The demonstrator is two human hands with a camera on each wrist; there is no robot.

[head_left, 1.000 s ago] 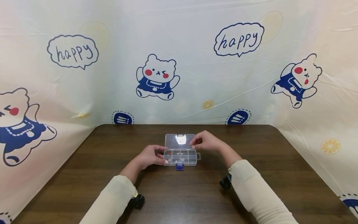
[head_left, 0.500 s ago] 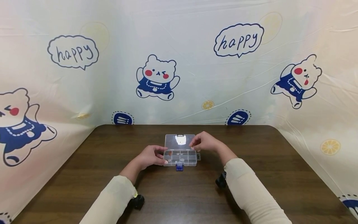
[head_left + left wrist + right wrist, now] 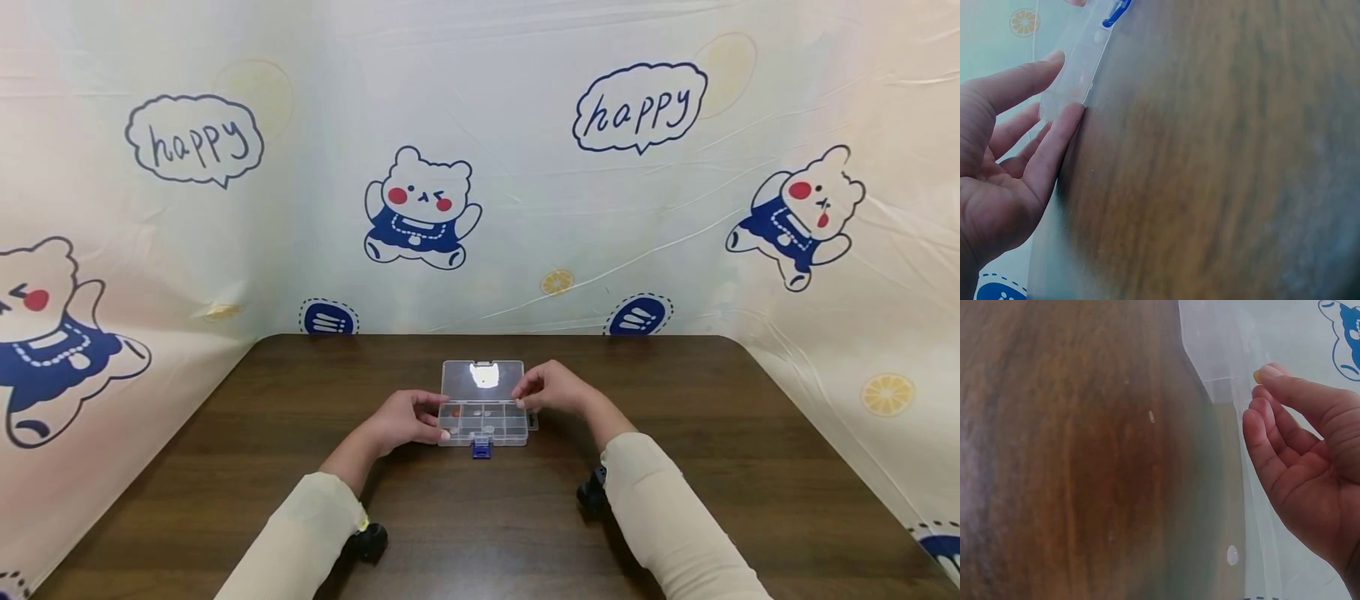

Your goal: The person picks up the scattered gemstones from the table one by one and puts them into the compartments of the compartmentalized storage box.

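Observation:
A clear plastic compartment box (image 3: 493, 438) stands on the table with its lid (image 3: 457, 382) swung up at the back and a blue latch (image 3: 482, 450) at the front. Several small pieces, one of them orange (image 3: 455, 411), lie in its compartments. My left hand (image 3: 405, 417) grips the box's left end, thumb in front and fingers behind; the left wrist view shows the same hold. Over the box's back right corner, my right hand (image 3: 557, 390) pinches a small yellow piece (image 3: 1257, 377) between thumb and forefinger. Its shape is mostly hidden by the fingertips.
The brown wooden table (image 3: 480, 525) reaches back to a printed cloth (image 3: 525, 208) that hangs behind and along both sides. A clear hanging tab (image 3: 533, 422) sticks out from the box's right end. A small white oval (image 3: 1232, 555) shows low in the right wrist view.
My right hand has come slightly down and to the right, from in front of the raised lid to the back right compartment. My left hand and the box have stayed in place.

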